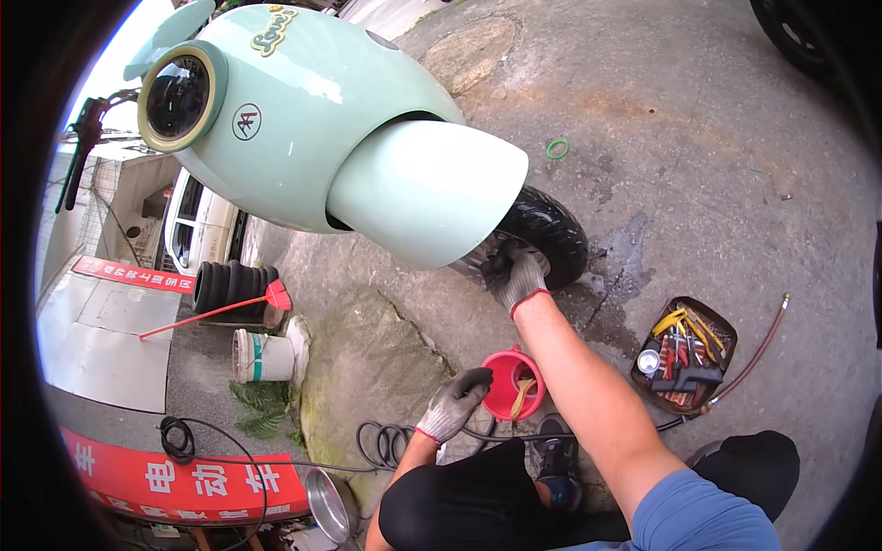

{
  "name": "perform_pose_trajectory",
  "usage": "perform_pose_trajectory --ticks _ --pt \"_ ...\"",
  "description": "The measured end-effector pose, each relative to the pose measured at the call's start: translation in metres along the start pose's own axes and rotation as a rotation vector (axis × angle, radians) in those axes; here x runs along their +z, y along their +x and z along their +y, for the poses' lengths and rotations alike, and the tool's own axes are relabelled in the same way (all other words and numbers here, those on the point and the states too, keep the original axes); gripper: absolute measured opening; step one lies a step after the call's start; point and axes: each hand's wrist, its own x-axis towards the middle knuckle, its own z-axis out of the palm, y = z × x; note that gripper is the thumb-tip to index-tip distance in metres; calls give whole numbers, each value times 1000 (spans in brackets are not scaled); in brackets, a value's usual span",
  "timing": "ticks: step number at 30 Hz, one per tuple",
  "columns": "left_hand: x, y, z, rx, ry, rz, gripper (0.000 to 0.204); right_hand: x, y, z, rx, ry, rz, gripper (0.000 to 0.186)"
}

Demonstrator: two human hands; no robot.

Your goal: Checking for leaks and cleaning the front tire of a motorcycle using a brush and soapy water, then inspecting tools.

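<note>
My right hand, in a grey glove, reaches into the hub of the black front wheel of a mint-green scooter, below its curved front fender; its fingers are mostly hidden there. My gloved left hand is beside a red bucket, fingers curled together; I cannot make out anything in them. A wooden-handled brush stands in the bucket. To the right lies a tray of tools with pliers and a small can.
A hose with a brass end and black coiled hose lie on the concrete. Left are stacked tyres, a red-handled broom, a white pail, a steel basin and red signs. Another vehicle's wheel is top right.
</note>
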Motion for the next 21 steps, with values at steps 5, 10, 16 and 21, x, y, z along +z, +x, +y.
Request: perform_pose_trajectory --ticks 5,10,16,21 --pt "-1 0 -1 -10 -11 -2 47 5 -4 0 -2 36 33 18" --pt "-1 3 -4 -15 17 -20 47 7 -5 1 -23 100 -10 20" --pt "-1 5 -13 -16 0 -25 48 11 -4 0 -7 84 31 17" --pt "0 8 -17 -24 -14 -33 48 17 -7 0 -34 103 133 18"
